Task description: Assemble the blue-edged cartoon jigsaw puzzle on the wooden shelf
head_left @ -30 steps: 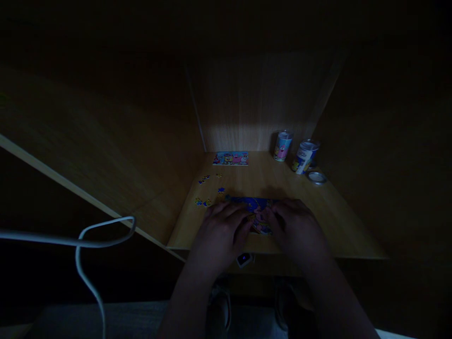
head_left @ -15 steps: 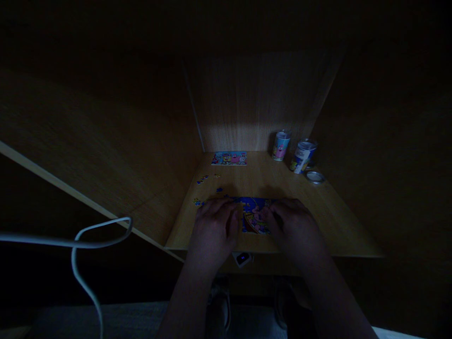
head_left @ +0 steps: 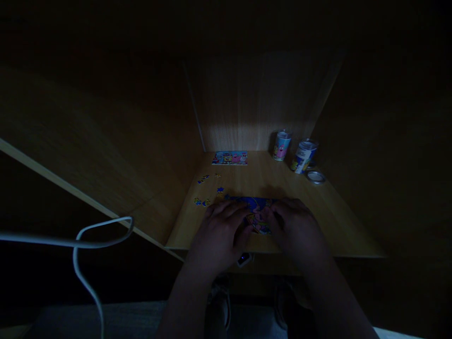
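A partly assembled jigsaw puzzle, mostly blue with pink figures, lies near the front edge of the wooden shelf. My left hand is bent over its left part, with fingertips and thumb at the puzzle's surface; whether a loose piece is under them is hidden. At the right side, my right hand has thumb and fingers closed on the puzzle's edge. Loose blue and yellow puzzle pieces lie beside my left hand, with another blue piece just beyond it.
A picture card with cartoon figures lies at the back left. Two printed cans stand at the back right, a round lid before them. A white cable hangs at left. Side walls enclose the wooden shelf.
My left hand has shifted right, over the puzzle's left part, uncovering more of the loose pieces at left. My right hand stays at the puzzle's right edge.
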A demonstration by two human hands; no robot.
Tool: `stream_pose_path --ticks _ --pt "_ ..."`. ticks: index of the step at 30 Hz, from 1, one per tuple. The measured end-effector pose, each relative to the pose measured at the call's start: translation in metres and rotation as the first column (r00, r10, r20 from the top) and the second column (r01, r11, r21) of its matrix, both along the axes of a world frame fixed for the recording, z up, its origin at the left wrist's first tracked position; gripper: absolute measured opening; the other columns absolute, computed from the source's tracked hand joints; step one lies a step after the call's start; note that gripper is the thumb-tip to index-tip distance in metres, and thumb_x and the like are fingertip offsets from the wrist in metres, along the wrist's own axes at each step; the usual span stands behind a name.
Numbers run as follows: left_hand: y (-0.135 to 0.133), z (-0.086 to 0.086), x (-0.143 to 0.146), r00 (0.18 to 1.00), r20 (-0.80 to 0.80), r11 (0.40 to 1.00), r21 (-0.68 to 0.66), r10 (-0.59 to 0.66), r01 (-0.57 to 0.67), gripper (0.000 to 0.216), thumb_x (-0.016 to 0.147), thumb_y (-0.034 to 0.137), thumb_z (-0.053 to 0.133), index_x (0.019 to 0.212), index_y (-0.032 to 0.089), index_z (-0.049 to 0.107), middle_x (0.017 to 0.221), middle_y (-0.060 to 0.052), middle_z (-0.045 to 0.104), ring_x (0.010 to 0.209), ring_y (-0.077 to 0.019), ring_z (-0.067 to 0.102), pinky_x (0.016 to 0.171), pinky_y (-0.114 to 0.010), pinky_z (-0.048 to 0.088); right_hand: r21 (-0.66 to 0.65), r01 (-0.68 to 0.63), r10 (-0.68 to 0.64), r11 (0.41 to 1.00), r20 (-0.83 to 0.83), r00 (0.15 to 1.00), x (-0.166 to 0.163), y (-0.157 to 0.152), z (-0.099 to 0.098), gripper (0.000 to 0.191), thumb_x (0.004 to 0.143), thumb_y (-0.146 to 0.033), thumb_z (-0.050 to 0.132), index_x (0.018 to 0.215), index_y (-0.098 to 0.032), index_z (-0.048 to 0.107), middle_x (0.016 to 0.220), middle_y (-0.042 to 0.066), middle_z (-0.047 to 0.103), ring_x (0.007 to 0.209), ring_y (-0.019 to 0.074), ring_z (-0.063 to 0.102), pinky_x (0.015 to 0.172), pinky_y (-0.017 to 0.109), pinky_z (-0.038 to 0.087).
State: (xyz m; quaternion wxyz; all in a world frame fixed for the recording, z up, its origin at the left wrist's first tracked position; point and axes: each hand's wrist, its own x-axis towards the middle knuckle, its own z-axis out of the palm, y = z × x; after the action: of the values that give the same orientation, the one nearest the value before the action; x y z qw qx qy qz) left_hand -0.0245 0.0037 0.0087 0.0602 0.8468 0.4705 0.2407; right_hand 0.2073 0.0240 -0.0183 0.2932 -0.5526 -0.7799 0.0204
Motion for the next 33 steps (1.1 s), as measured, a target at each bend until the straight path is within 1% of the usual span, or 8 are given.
stream_pose_path --ticks 6,10,14,18,21,23,28,33 --pt "-0.0004 0.0013 0.0012 0.998 0.035 0.999 0.008 0.052 -0.052 0.017 0.110 0.027 0.064 0.121 0.025 0.077 0.125 -0.007 0.080 0.118 -0.0306 0.071 0.110 -0.057 0.055 0.001 -0.001 0.001 1.000 -0.010 1.000 0.0002 -0.0005 0.0014 0.028 0.110 -0.036 0.057 0.088 -0.024 0.068 0.092 0.007 0.074 0.093 0.0260 0.065 0.089 0.041 0.049" --pt "0.0006 -0.0029 0.0003 0.995 0.059 0.995 0.056 0.078 -0.082 0.018 0.109 0.024 0.063 0.122 0.023 0.075 0.123 -0.009 0.079 0.116 -0.0315 0.070 0.107 -0.057 0.057 -0.003 -0.001 0.001 1.000 -0.006 1.000 0.0001 -0.0007 0.0023 0.027 0.110 -0.034 0.056 0.088 -0.024 0.068 0.093 0.007 0.073 0.094 0.0258 0.065 0.089 0.041 0.049" --pt "0.0021 -0.0046 0.0001 0.995 0.076 0.994 0.083 0.070 -0.076 0.021 0.110 0.021 0.060 0.125 0.023 0.074 0.130 -0.009 0.079 0.123 -0.0315 0.071 0.112 -0.059 0.056 0.003 0.006 -0.006 1.000 0.015 1.000 -0.0005 -0.0007 0.0029 0.026 0.110 -0.034 0.057 0.088 -0.024 0.068 0.092 0.007 0.073 0.093 0.0263 0.064 0.088 0.041 0.048" --pt "0.0025 -0.0016 0.0011 0.999 0.032 0.998 0.064 -0.007 0.005 0.024 0.110 0.021 0.062 0.130 0.027 0.075 0.142 -0.005 0.078 0.137 -0.0300 0.068 0.122 -0.059 0.050 -0.007 0.007 -0.006 1.000 0.011 1.000 -0.0009 -0.0009 0.0030 0.026 0.110 -0.034 0.058 0.088 -0.024 0.068 0.092 0.007 0.073 0.092 0.0260 0.064 0.088 0.041 0.048" --pt "0.0020 0.0014 0.0021 0.999 0.026 0.999 0.040 -0.024 0.023 0.025 0.111 0.021 0.061 0.131 0.027 0.076 0.137 -0.004 0.080 0.130 -0.0290 0.070 0.117 -0.058 0.053 -0.003 0.008 -0.008 1.000 0.012 1.000 -0.0008 -0.0008 0.0022 0.027 0.111 -0.033 0.056 0.088 -0.024 0.068 0.093 0.007 0.073 0.093 0.0262 0.064 0.088 0.041 0.048" --pt "0.0017 0.0022 0.0023 0.999 0.032 1.000 0.029 -0.010 0.009 0.024 0.111 0.021 0.061 0.129 0.026 0.076 0.133 -0.005 0.081 0.125 -0.0292 0.071 0.115 -0.057 0.054 -0.002 0.006 -0.006 1.000 0.010 1.000 -0.0008 -0.0007 0.0019 0.027 0.111 -0.033 0.056 0.089 -0.024 0.068 0.092 0.007 0.073 0.093 0.0260 0.064 0.089 0.041 0.048" --pt "0.0018 -0.0023 0.0007 0.998 0.041 0.998 0.030 0.050 -0.051 0.024 0.110 0.020 0.062 0.130 0.025 0.074 0.131 -0.008 0.078 0.122 -0.0305 0.070 0.113 -0.057 0.055 0.005 0.014 -0.014 1.000 0.007 1.000 -0.0020 -0.0021 0.0035 0.025 0.110 -0.032 0.057 0.090 -0.024 0.068 0.092 0.007 0.073 0.093 0.0267 0.065 0.088 0.041 0.048" --pt "0.0040 -0.0073 -0.0002 0.982 0.146 0.989 0.066 0.122 -0.133 0.022 0.112 0.019 0.055 0.128 0.022 0.071 0.126 -0.010 0.078 0.118 -0.0299 0.070 0.109 -0.056 0.056 0.003 0.015 -0.015 1.000 0.011 1.000 -0.0008 -0.0018 0.0031 0.025 0.110 -0.033 0.057 0.091 -0.024 0.070 0.096 0.008 0.075 0.096 0.0279 0.065 0.088 0.042 0.049"
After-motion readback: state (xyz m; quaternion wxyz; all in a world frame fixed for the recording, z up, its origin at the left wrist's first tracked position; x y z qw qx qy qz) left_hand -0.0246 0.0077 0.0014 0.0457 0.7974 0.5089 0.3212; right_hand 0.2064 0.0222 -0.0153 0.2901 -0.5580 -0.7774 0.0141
